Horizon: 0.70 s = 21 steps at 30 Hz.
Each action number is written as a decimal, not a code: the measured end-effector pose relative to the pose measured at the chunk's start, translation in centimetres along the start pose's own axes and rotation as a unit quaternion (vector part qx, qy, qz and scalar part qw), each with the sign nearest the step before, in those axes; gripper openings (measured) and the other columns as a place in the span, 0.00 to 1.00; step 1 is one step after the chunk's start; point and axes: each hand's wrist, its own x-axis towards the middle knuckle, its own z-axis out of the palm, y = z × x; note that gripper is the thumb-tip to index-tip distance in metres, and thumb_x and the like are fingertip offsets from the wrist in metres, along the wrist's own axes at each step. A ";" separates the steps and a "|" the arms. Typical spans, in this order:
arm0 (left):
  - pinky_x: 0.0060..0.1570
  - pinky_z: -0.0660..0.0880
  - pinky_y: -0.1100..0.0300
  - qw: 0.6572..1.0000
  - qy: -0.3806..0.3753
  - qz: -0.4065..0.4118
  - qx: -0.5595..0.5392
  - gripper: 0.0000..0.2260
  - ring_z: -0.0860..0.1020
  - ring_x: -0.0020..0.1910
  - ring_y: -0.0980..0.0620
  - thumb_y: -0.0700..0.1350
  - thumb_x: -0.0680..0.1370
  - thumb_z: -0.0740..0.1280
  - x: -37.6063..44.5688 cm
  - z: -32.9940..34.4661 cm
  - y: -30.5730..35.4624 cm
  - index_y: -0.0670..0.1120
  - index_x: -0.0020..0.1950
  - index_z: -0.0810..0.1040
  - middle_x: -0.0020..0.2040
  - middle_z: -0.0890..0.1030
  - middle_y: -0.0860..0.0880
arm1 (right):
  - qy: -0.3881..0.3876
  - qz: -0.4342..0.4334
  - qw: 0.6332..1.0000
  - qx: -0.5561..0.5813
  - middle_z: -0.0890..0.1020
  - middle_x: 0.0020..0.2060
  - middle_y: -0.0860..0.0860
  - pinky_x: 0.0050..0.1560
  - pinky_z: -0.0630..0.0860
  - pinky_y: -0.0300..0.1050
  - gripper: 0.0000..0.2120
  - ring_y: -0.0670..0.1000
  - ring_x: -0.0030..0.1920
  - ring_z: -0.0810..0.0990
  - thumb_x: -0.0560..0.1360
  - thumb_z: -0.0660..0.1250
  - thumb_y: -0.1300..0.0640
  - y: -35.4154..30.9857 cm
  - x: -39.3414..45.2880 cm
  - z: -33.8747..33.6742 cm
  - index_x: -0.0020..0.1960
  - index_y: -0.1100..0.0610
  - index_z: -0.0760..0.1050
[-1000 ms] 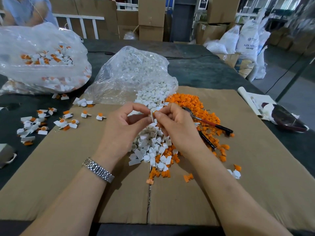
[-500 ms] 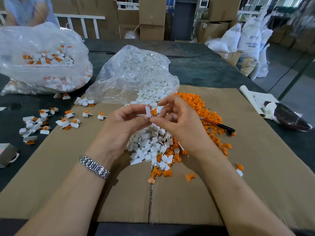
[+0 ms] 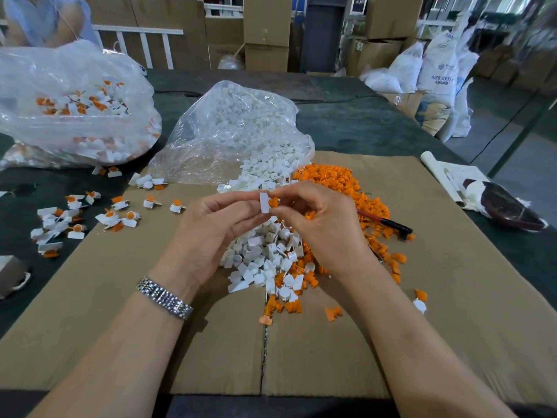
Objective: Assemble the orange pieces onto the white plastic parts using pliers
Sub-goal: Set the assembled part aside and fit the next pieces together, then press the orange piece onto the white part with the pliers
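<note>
Orange pieces [image 3: 346, 188] are heaped on the cardboard sheet [image 3: 452, 297] right of centre, touching a spill of white plastic parts [image 3: 265, 254] that runs out of a clear bag [image 3: 235, 131]. One white part [image 3: 264, 202] is pinched between the thumb and curled fingers of the left hand [image 3: 211, 233], raised above the pile. An orange piece [image 3: 273, 202] is pinched against it by the fingertips of the right hand [image 3: 319, 224], the two pieces touching; more orange is tucked under the curled right fingers, though how many pieces cannot be told. The pliers [image 3: 388, 223] lie on the orange heap to the right, untouched; only the red and black handles are seen, the head being hidden behind the right hand. Assembled white-and-orange pieces [image 3: 75, 218] are scattered on the dark surface [image 3: 346, 128] at the left, and more are held in a second clear bag [image 3: 69, 107] at the far left, cut off by the frame edge. A metal watch [image 3: 164, 297] is worn on the left wrist. On a white sack [image 3: 441, 64] at the far right, "ABS RESIN" can be read in part; the smaller print and logo are too blurred. A small mark on the cardboard near the orange heap is unreadable. A rolled paper [image 3: 437, 173] and a dark object [image 3: 506, 209] at the right edge are hard to identify.
</note>
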 end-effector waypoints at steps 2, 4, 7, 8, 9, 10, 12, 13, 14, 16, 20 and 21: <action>0.57 0.81 0.60 1.000 0.008 -0.007 -0.010 0.16 0.85 0.58 0.43 0.45 0.67 0.82 0.2 0.0 -0.1 0.43 0.53 0.88 0.56 0.86 0.40 | 0.003 -0.015 1.000 -0.020 0.84 0.46 0.49 0.49 0.81 0.43 0.11 0.45 0.44 0.82 0.75 0.75 0.59 -0.1 0.0 0.1 0.57 0.58 0.84; 0.56 0.81 0.59 1.000 0.016 -0.007 -0.016 0.17 0.85 0.57 0.42 0.45 0.65 0.82 0.3 0.0 -0.2 0.42 0.51 0.88 0.55 0.86 0.39 | 0.003 -0.023 0.999 -0.030 0.84 0.46 0.49 0.49 0.81 0.43 0.11 0.45 0.45 0.82 0.75 0.75 0.59 -0.3 -0.1 0.2 0.57 0.59 0.84; 0.56 0.81 0.58 0.999 0.024 -0.010 -0.034 0.14 0.85 0.56 0.41 0.43 0.64 0.82 0.4 0.1 -0.2 0.41 0.47 0.88 0.54 0.86 0.38 | -0.003 -0.024 0.999 -0.036 0.85 0.47 0.49 0.50 0.81 0.44 0.10 0.45 0.46 0.82 0.75 0.75 0.60 -0.4 -0.1 0.3 0.56 0.59 0.84; 0.55 0.81 0.58 0.999 0.024 -0.011 -0.038 0.13 0.85 0.56 0.41 0.42 0.64 0.82 0.3 0.2 -0.3 0.41 0.46 0.88 0.53 0.86 0.38 | -0.007 -0.026 0.999 -0.039 0.85 0.47 0.49 0.49 0.81 0.44 0.10 0.45 0.46 0.82 0.75 0.75 0.60 -0.4 -0.1 0.3 0.56 0.58 0.84; 0.55 0.82 0.58 0.999 0.026 -0.014 -0.044 0.11 0.86 0.55 0.41 0.41 0.64 0.81 0.3 0.2 -0.3 0.41 0.44 0.87 0.52 0.86 0.37 | -0.011 -0.029 0.999 -0.041 0.85 0.47 0.49 0.49 0.81 0.44 0.10 0.45 0.45 0.82 0.75 0.75 0.61 -0.4 -0.1 0.2 0.56 0.58 0.84; 0.54 0.82 0.58 0.998 0.030 -0.018 -0.050 0.10 0.86 0.54 0.41 0.40 0.64 0.81 0.4 0.3 -0.3 0.41 0.43 0.87 0.51 0.86 0.37 | -0.014 -0.032 0.998 -0.044 0.84 0.46 0.49 0.48 0.81 0.44 0.09 0.45 0.45 0.82 0.75 0.75 0.61 -0.5 -0.1 0.3 0.56 0.58 0.84; 0.51 0.82 0.59 0.997 0.041 -0.028 -0.054 0.10 0.86 0.51 0.42 0.38 0.65 0.79 0.4 0.3 -0.2 0.39 0.44 0.86 0.50 0.86 0.37 | -0.018 -0.037 0.998 -0.052 0.84 0.45 0.49 0.47 0.80 0.44 0.08 0.45 0.44 0.81 0.76 0.75 0.61 -0.6 -0.1 0.3 0.55 0.58 0.84; 0.50 0.82 0.59 0.997 0.047 -0.034 -0.052 0.11 0.86 0.50 0.43 0.38 0.65 0.79 0.3 0.4 -0.1 0.38 0.45 0.85 0.49 0.86 0.37 | -0.018 -0.039 0.998 -0.056 0.84 0.45 0.49 0.47 0.80 0.43 0.08 0.45 0.44 0.81 0.76 0.75 0.61 -0.6 -0.1 0.3 0.55 0.58 0.84; 0.48 0.82 0.60 0.997 0.052 -0.039 -0.046 0.11 0.87 0.48 0.43 0.38 0.65 0.79 0.3 0.4 0.0 0.37 0.45 0.85 0.49 0.87 0.37 | -0.016 -0.040 0.997 -0.057 0.84 0.45 0.50 0.47 0.80 0.42 0.08 0.45 0.44 0.81 0.76 0.75 0.61 -0.6 -0.1 0.3 0.55 0.59 0.84; 0.42 0.82 0.61 0.997 0.058 -0.040 -0.019 0.10 0.86 0.43 0.45 0.39 0.65 0.78 0.2 0.4 0.3 0.39 0.45 0.87 0.46 0.87 0.38 | -0.013 -0.040 0.998 -0.055 0.84 0.45 0.50 0.47 0.80 0.40 0.08 0.45 0.43 0.81 0.75 0.75 0.61 -0.6 -0.1 0.3 0.54 0.59 0.84; 0.35 0.79 0.64 0.998 0.059 -0.024 0.016 0.07 0.85 0.37 0.48 0.42 0.64 0.79 0.0 0.7 0.5 0.43 0.41 0.89 0.42 0.87 0.41 | -0.025 -0.027 0.998 -0.049 0.83 0.44 0.49 0.46 0.80 0.39 0.09 0.46 0.43 0.81 0.75 0.75 0.61 -0.6 -0.2 0.4 0.56 0.59 0.83; 0.34 0.79 0.64 0.998 0.064 -0.020 0.015 0.07 0.85 0.37 0.48 0.43 0.64 0.79 0.0 0.7 0.5 0.44 0.41 0.89 0.42 0.87 0.41 | -0.037 -0.006 0.999 -0.029 0.83 0.44 0.49 0.47 0.80 0.39 0.10 0.46 0.43 0.82 0.76 0.75 0.61 -0.6 -0.1 0.3 0.57 0.57 0.82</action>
